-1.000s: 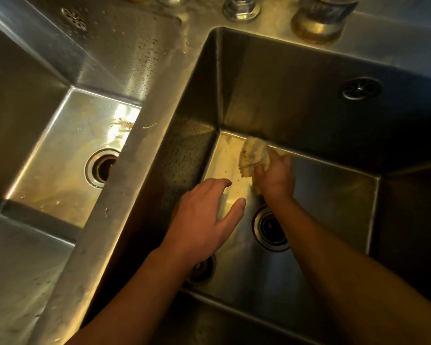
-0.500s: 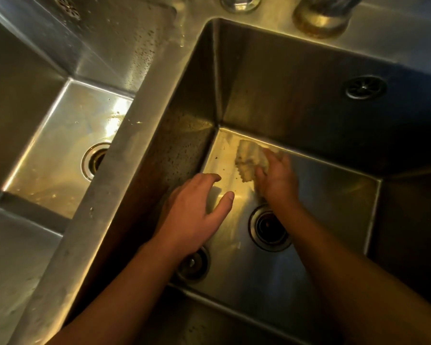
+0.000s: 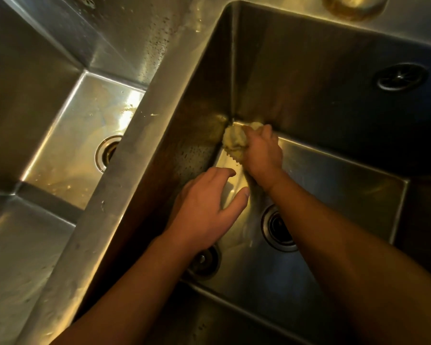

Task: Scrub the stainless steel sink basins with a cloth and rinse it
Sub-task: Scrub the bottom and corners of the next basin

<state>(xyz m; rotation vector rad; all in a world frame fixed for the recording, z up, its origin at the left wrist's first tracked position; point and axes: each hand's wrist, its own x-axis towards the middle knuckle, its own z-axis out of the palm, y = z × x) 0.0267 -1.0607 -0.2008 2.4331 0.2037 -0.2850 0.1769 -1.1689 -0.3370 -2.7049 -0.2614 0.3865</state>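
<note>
Head view:
- The right hand point(image 3: 261, 150) reaches deep into the right basin point(image 3: 309, 70), its fingers curled round a pale, bunched cloth point(image 3: 234, 141).
- The cloth is pressed into the far-left bottom corner of that basin, where the floor meets the back wall and the left wall; a scalloped edge of it hangs out below the fingers.
- The left hand point(image 3: 204, 210) is in the same basin, just nearer than the right hand, with fingers and thumb spread loosely and holding nothing; whether it touches the basin floor cannot be told.
- The two hands are near each other but apart.
- The main drain point(image 3: 276, 230) sits in the basin floor, partly covered by the right forearm.
- A second round fitting point(image 3: 204, 263) lies at the near-left of the floor, half hidden under the left wrist.
- A round overflow grille point(image 3: 401, 77) is set in the back wall to the right.
- A steel divider point(image 3: 139, 158), speckled with droplets and bits of residue, separates this basin from the left basin point(image 3: 67, 135).
- The left basin's floor shows yellowish smears and its own drain point(image 3: 107, 151), partly hidden by the divider.
- A tarnished tap base point(image 3: 353, 6) is cut off by the top edge.
</note>
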